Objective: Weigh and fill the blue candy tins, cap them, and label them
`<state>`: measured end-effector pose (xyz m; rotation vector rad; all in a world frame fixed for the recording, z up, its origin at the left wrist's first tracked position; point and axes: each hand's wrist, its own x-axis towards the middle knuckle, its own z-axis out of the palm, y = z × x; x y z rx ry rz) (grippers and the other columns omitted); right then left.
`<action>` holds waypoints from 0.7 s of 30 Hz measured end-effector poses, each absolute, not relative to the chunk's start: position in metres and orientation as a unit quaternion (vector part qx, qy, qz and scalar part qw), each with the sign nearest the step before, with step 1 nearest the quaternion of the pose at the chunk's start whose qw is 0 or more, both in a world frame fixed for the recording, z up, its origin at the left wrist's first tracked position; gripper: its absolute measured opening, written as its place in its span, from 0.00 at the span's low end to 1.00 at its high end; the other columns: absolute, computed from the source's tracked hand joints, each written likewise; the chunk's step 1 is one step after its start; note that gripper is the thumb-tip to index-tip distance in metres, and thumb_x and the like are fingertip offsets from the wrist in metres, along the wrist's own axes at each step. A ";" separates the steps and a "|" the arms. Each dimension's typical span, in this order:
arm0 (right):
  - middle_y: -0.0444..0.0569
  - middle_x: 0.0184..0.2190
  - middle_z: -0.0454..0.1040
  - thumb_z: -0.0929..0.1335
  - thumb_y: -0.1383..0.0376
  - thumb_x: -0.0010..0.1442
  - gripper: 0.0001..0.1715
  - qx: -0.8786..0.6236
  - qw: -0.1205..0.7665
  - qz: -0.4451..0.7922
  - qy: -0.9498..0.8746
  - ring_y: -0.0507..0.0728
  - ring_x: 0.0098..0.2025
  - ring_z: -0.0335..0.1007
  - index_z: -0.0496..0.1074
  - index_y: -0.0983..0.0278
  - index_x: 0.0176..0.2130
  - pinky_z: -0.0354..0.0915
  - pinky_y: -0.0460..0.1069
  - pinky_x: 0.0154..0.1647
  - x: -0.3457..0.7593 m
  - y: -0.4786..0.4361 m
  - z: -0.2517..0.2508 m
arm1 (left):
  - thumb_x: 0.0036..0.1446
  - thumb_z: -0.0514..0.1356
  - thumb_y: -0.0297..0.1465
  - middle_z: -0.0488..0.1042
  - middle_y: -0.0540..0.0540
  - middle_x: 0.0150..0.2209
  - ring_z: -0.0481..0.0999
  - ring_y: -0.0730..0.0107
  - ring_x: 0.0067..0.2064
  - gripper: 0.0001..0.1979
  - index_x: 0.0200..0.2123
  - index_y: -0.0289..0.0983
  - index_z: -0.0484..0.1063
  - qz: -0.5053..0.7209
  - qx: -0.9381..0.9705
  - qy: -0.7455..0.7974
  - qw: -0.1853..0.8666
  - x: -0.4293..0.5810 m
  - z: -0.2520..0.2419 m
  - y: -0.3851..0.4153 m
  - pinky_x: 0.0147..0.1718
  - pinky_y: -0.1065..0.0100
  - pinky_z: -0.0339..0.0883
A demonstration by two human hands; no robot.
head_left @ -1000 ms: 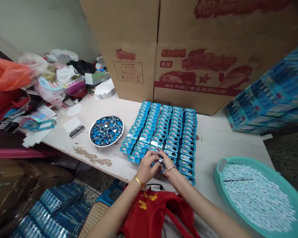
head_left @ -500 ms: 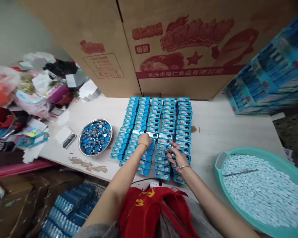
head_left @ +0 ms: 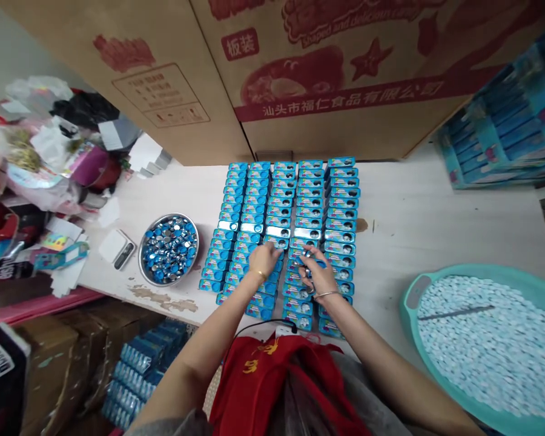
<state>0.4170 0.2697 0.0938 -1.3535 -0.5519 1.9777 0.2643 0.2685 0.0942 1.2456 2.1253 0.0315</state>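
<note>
Several columns of small blue packs point(head_left: 340, 214) stand in close rows on the table, with round openings at one end of their tops. Some openings look dark, some show white contents, and those in the left columns look blue. My left hand point(head_left: 263, 259) reaches over the third column, its fingertips pinched together at a pack; anything in them is hidden. Several small round blue-and-silver caps point(head_left: 307, 255) lie in my right hand point(head_left: 320, 275), whose fingers curl around them above the fourth column. More such caps point(head_left: 171, 245) fill a metal bowl point(head_left: 143, 265) on the left.
A large printed carton point(head_left: 327, 136) stands behind the packs. A turquoise basin point(head_left: 411, 321) of pale small pieces with a stick is at the right. Stacked blue boxes point(head_left: 495, 139) stand back right. Bags and clutter point(head_left: 40, 175) cover the left; a small white device point(head_left: 118, 248) lies by the bowl.
The view has tilted and shifted a little. My left hand has moved slightly nearer to me along the third column. My right hand still holds the caps, its fingers slightly shifted.
</note>
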 end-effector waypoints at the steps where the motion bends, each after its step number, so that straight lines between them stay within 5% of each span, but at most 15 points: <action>1: 0.33 0.12 0.58 0.71 0.57 0.46 0.23 -0.536 0.343 0.737 -0.225 0.46 0.11 0.49 0.67 0.58 0.43 0.44 0.41 0.10 0.415 0.269 0.094 | 0.58 0.54 0.42 0.74 0.45 0.31 0.74 0.68 0.35 0.15 0.36 0.36 0.70 0.092 0.467 0.797 0.371 0.270 0.095 0.263 0.35 0.70 0.66; 4: 0.35 0.15 0.61 0.72 0.58 0.44 0.21 -0.568 0.356 0.700 -0.248 0.46 0.13 0.53 0.69 0.58 0.40 0.47 0.41 0.10 0.411 0.269 0.093 | 0.53 0.58 0.45 0.70 0.50 0.28 0.70 0.75 0.28 0.18 0.36 0.35 0.68 0.320 0.395 0.687 0.519 0.288 0.095 0.247 0.28 0.73 0.65; 8: 0.36 0.18 0.62 0.72 0.56 0.46 0.22 -0.562 0.352 0.719 -0.208 0.46 0.12 0.53 0.68 0.59 0.40 0.46 0.41 0.09 0.413 0.274 0.092 | 0.47 0.62 0.43 0.68 0.51 0.25 0.70 0.75 0.26 0.17 0.30 0.34 0.66 0.370 0.338 0.644 0.578 0.292 0.092 0.246 0.25 0.74 0.63; 15: 0.35 0.21 0.63 0.72 0.53 0.46 0.23 -0.503 0.369 0.764 -0.165 0.45 0.12 0.55 0.62 0.58 0.38 0.44 0.40 0.07 0.423 0.290 0.088 | 0.52 0.58 0.29 0.72 0.48 0.29 0.73 0.69 0.34 0.02 0.30 0.36 0.68 0.123 0.441 0.818 0.349 0.258 0.082 0.297 0.34 0.70 0.65; 21: 0.35 0.22 0.64 0.71 0.54 0.48 0.20 -0.487 0.370 0.769 -0.184 0.45 0.12 0.54 0.62 0.58 0.38 0.44 0.40 0.08 0.426 0.297 0.084 | 0.47 0.65 0.35 0.75 0.39 0.36 0.73 0.54 0.43 0.10 0.28 0.35 0.72 -0.042 0.466 0.822 0.325 0.256 0.077 0.322 0.41 0.61 0.63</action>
